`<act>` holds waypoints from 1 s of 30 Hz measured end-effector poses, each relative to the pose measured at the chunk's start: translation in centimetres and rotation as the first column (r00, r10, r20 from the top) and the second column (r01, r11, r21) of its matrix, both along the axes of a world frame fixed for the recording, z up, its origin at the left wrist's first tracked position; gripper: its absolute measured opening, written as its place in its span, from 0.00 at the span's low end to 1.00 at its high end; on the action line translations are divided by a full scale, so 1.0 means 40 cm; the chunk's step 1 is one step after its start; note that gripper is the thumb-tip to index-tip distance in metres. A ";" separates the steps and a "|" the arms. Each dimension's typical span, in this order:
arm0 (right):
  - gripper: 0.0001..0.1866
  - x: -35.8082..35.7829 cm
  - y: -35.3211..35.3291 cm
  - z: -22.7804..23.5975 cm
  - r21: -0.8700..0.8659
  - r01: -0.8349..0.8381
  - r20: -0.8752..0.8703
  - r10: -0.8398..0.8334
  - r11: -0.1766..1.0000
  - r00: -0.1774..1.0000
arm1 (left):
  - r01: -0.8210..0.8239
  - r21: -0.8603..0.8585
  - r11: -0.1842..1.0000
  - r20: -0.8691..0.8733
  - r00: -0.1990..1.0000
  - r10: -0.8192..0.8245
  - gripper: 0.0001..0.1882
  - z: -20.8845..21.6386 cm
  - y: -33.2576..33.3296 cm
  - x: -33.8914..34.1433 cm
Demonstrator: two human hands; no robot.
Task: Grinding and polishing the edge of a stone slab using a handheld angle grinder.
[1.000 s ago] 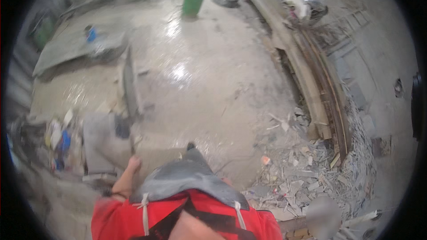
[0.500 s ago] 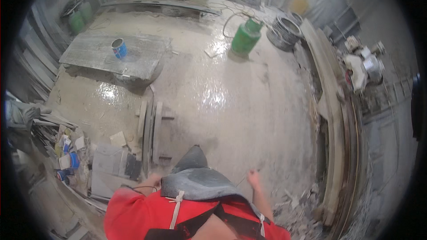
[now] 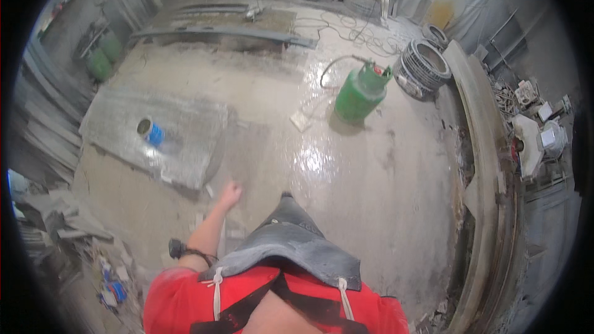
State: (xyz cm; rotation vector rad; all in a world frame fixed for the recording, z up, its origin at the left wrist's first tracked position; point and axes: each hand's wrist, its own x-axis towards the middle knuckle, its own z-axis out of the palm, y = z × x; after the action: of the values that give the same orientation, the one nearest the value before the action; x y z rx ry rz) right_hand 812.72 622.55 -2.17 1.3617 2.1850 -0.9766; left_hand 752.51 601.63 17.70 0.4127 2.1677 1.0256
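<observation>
My left hand (image 3: 230, 195) is stretched forward over the floor, its fingers curled into a loose fist with nothing showing in them. It touches nothing and is nearest the corner of a low grey stone slab (image 3: 185, 127). On that slab stands a blue tin (image 3: 151, 132) without a lid. A dark band and a watch-like thing (image 3: 177, 248) are on my left wrist. My right hand is out of sight. A grey apron (image 3: 294, 241) hangs in front of me over a red shirt.
A green gas cylinder (image 3: 360, 94) with a hose stands ahead, beside a stack of tyres (image 3: 422, 68). Long planks (image 3: 479, 148) line the right side. Scrap pieces (image 3: 111, 281) lie at the lower left. The wet floor (image 3: 309, 161) shines; cables (image 3: 365, 37) trail farther off.
My left arm has swung forward into view, and my right hand has dropped out of it. The cylinder and tyres appear nearer. The scrap at left has slid toward the lower edge.
</observation>
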 end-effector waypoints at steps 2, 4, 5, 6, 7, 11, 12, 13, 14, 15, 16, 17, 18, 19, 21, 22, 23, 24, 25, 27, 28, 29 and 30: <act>0.21 -0.368 0.250 0.309 -0.124 0.110 0.101 -0.097 0.986 0.990 | -0.131 -0.168 0.977 0.228 0.959 0.168 0.20 -0.023 0.018 -0.066; 0.23 -0.600 0.518 0.428 0.004 0.261 -0.202 -0.255 0.965 0.946 | -0.033 -0.305 0.952 0.374 0.915 0.152 0.17 -0.045 -0.042 -0.103; 0.25 -0.718 0.645 0.462 0.275 0.248 -0.332 -0.150 0.929 0.931 | 0.393 -0.513 0.763 0.180 0.919 -0.352 0.15 -0.026 -0.059 -0.106; 0.22 -0.835 0.811 0.489 0.273 0.266 -0.399 -0.142 0.925 0.906 | 0.600 -0.718 0.353 0.092 0.585 -0.806 0.13 -0.001 -0.044 -0.139; 0.20 -1.030 0.923 0.600 0.155 0.255 -0.450 -0.162 0.954 0.878 | 0.576 -0.729 0.369 0.109 0.630 -0.769 0.12 -0.044 -0.098 -0.132; 0.16 -1.415 1.259 0.808 0.129 0.356 -0.661 -0.187 0.925 0.726 | 0.351 -0.675 0.649 0.170 0.930 -0.325 0.12 -0.188 -0.024 -0.353; 0.15 -1.468 1.298 0.816 0.148 0.384 -0.704 -0.176 0.911 0.688 | 0.356 -0.672 0.649 0.178 0.929 -0.326 0.11 -0.212 0.039 -0.418; 0.15 -1.511 1.340 0.790 0.152 0.395 -0.698 -0.185 0.906 0.692 | 0.360 -0.661 0.658 0.174 0.927 -0.332 0.11 -0.248 0.146 -0.513; 0.17 -1.538 1.346 0.757 0.074 0.395 -0.623 -0.267 0.916 0.735 | 0.359 -0.654 0.666 0.148 0.924 -0.353 0.11 -0.249 0.201 -0.592; 0.18 -1.570 1.387 0.736 0.011 0.391 -0.540 -0.324 0.920 0.777 | 0.345 -0.630 0.696 0.083 0.921 -0.381 0.11 -0.258 0.303 -0.685; 0.17 -1.576 1.366 0.729 0.050 0.419 -0.550 -0.325 0.907 0.769 | 0.329 -0.587 0.740 -0.041 0.901 -0.433 0.11 -0.251 0.402 -0.798; 0.17 -1.594 1.355 0.726 0.088 0.448 -0.559 -0.328 0.890 0.761 | 0.247 -0.342 0.907 -0.428 0.818 -0.384 0.10 -0.255 0.530 -0.908; 0.17 -1.637 1.361 0.757 -0.008 0.446 -0.509 -0.388 0.895 0.769 | 0.626 -0.741 0.244 0.138 0.496 -0.857 0.17 -0.262 0.674 -1.068; 0.17 -1.647 1.370 0.799 -0.050 0.485 -0.443 -0.455 0.873 0.773 | 0.634 -0.708 0.311 0.114 0.538 -0.835 0.18 -0.139 0.911 -1.189; 0.17 -1.696 1.412 0.777 -0.250 0.540 -0.415 -0.592 0.804 0.690 | 0.012 -0.361 0.933 0.048 0.999 0.006 0.14 -0.220 1.122 -1.531; 0.17 -1.746 1.463 0.782 -0.262 0.526 -0.421 -0.586 0.809 0.692 | 0.143 -0.350 0.926 -0.093 0.978 -0.186 0.15 -0.204 1.250 -1.670; 0.17 -1.741 1.498 0.804 -0.233 0.670 -0.375 -0.701 0.705 0.607 | -0.067 -0.142 0.988 0.007 0.998 0.069 0.16 -0.074 1.590 -1.669; 0.17 -1.794 1.557 0.829 -0.282 0.722 -0.345 -0.769 0.632 0.538 | -0.101 -0.117 0.988 0.021 0.994 0.104 0.19 -0.053 1.691 -1.783; 0.17 -1.831 1.637 0.824 -0.266 0.739 -0.342 -0.778 0.619 0.528 | -0.059 0.012 0.998 0.039 0.998 0.058 0.20 0.024 1.891 -1.822; 0.17 -1.905 1.809 0.829 -0.279 0.719 -0.400 -0.758 0.637 0.516 | -0.036 0.137 0.990 0.054 0.998 0.028 0.21 0.081 2.092 -1.852; 0.17 -1.959 1.908 0.812 -0.255 0.685 -0.420 -0.716 0.683 0.558 | 0.027 0.101 0.995 -0.019 1.000 -0.025 0.21 0.019 2.149 -1.890; 0.17 -2.018 2.024 0.795 -0.221 0.651 -0.445 -0.669 0.726 0.595 | 0.088 0.069 0.994 -0.090 0.993 -0.082 0.20 -0.028 2.224 -1.919; 0.16 -2.077 2.139 0.793 -0.119 0.596 -0.472 -0.573 0.794 0.669 | 0.004 0.024 1.000 0.098 0.995 -0.006 0.20 -0.057 2.276 -1.883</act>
State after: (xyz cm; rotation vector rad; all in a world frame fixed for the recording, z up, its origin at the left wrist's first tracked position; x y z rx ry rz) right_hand 729.63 708.09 29.56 2.1092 2.1178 -1.6734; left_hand 677.21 692.67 15.43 0.3715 2.0683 1.0483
